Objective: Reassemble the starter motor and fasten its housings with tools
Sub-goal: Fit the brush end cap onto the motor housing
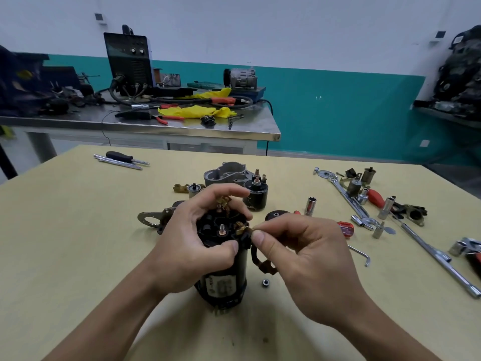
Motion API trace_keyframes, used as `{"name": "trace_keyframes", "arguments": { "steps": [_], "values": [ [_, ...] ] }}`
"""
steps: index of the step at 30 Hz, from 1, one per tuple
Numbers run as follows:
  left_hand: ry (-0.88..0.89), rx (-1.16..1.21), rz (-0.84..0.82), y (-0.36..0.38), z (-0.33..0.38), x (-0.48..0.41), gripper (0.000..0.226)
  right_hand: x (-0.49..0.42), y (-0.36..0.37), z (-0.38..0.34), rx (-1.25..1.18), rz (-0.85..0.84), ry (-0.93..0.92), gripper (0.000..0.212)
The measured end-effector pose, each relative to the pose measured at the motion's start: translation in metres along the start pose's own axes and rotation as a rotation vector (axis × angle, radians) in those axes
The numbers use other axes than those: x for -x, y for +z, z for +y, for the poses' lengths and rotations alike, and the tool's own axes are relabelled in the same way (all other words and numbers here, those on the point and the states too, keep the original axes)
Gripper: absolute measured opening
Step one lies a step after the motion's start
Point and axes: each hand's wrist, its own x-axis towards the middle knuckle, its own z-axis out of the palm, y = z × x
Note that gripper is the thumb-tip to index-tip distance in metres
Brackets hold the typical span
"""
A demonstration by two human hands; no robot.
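A black cylindrical starter motor body [223, 282] stands upright on the yellow table [78, 243], its brush end up with the shaft tip [222, 227] showing in the middle. My left hand [192, 235] wraps around the top of the body, thumb on its near rim and fingers over the far brushes. My right hand [294, 254] pinches a copper brush piece [243, 229] at the right rim of the brush holder. A brown lead with a terminal [263, 264] hangs on the right side. The grey aluminium housing with the black solenoid [234, 178] lies behind.
A small nut [265, 283] lies just right of the motor. Sockets [310, 205], wrenches [348, 199], an Allen key [360, 254] and red-handled screwdrivers [345, 227] are spread at the right. A black screwdriver [122, 157] lies far left. A metal bracket [153, 217] lies left of the motor.
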Motion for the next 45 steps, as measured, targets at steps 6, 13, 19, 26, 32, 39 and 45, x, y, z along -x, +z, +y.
{"name": "trace_keyframes", "arguments": {
  "steps": [6, 13, 19, 26, 32, 39, 45],
  "values": [
    [0.003, -0.03, -0.005, -0.001, -0.002, 0.001, 0.058, 0.001, -0.003, -0.006, -0.057, -0.041, 0.052, 0.017],
    [0.005, 0.005, 0.012, -0.001, -0.001, -0.001, 0.053, -0.003, -0.003, -0.006, -0.061, -0.032, 0.097, 0.017],
    [-0.019, 0.099, 0.042, 0.002, -0.001, -0.003, 0.036, -0.004, -0.001, -0.002, 0.02, -0.012, 0.012, 0.02],
    [-0.018, 0.108, 0.042, 0.001, 0.0, -0.004, 0.038, -0.006, 0.0, 0.0, 0.207, 0.008, -0.183, 0.006],
    [-0.068, 0.127, 0.048, 0.0, 0.003, -0.003, 0.044, -0.006, 0.0, 0.0, 0.331, 0.0, -0.307, 0.007],
    [-0.33, 0.162, 0.103, -0.002, 0.006, -0.007, 0.084, -0.004, 0.006, 0.01, 0.235, 0.061, -0.302, 0.012],
    [-0.376, 0.264, 0.174, 0.0, 0.004, -0.007, 0.087, -0.003, 0.013, 0.016, 0.141, 0.09, -0.246, 0.015]
  ]
}}
